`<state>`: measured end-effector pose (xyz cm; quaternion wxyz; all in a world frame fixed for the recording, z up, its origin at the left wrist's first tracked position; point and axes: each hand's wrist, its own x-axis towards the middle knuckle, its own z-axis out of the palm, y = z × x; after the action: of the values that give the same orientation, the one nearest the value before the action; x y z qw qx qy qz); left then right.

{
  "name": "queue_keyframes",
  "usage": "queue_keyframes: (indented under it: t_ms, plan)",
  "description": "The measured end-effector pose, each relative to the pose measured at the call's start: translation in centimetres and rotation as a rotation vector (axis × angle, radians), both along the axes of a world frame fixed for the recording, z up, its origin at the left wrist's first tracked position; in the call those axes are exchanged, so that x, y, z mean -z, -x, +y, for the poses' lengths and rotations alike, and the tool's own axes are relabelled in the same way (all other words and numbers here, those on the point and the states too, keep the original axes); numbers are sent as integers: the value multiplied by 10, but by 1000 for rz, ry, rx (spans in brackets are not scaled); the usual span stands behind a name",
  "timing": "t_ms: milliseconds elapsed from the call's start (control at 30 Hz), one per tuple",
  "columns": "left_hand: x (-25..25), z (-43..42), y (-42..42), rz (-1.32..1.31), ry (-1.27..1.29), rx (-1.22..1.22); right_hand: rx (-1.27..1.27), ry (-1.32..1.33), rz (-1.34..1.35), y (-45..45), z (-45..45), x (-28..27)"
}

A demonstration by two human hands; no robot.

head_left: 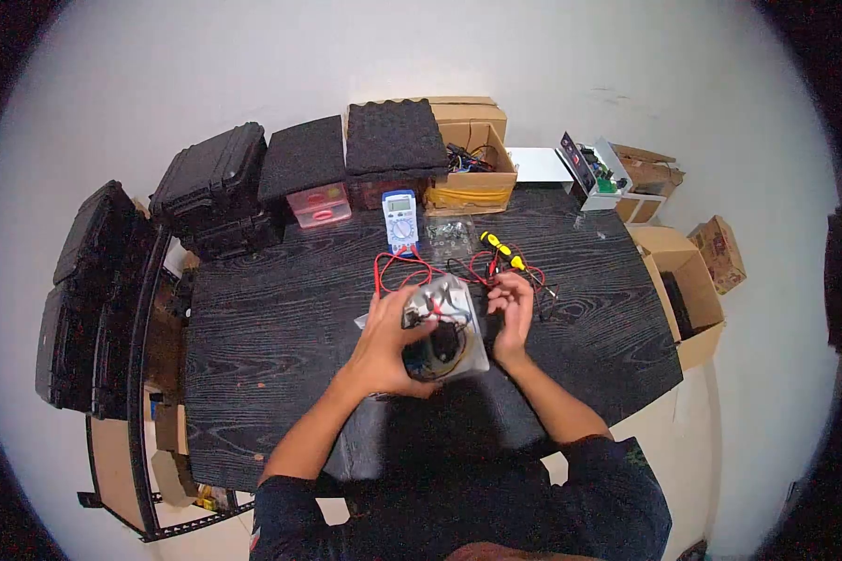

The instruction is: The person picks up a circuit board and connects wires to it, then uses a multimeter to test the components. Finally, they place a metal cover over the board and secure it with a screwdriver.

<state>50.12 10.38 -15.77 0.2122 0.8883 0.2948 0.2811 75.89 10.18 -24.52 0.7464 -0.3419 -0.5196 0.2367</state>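
My left hand [388, 344] grips the left side of a white device with an open housing [468, 327], above the near middle of the dark table. Wires and a black round part show inside it. To the right of the device is my right hand [513, 313], its fingers partly curled and apart, near red and black test leads [533, 271]. A blue and white multimeter [401, 222] lies beyond the device. Just past my right hand rests a yellow and black screwdriver [502, 251]. Small parts sit in a clear tray [450, 237] beside the multimeter.
Black hard cases [213, 178] stand at the back left. Dark foam [395, 138] and a cardboard box of cables [472, 192] line the back edge. An opened white unit with a green board [603, 178] is at the back right, with an open carton [678, 280] beyond the right edge.
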Motion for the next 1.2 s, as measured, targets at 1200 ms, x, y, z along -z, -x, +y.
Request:
queue_keyframes:
  t_ms: [1200]
  plan:
    - [40, 4, -2, -731, 6, -36, -385, -36, -760, 36, -22, -7]
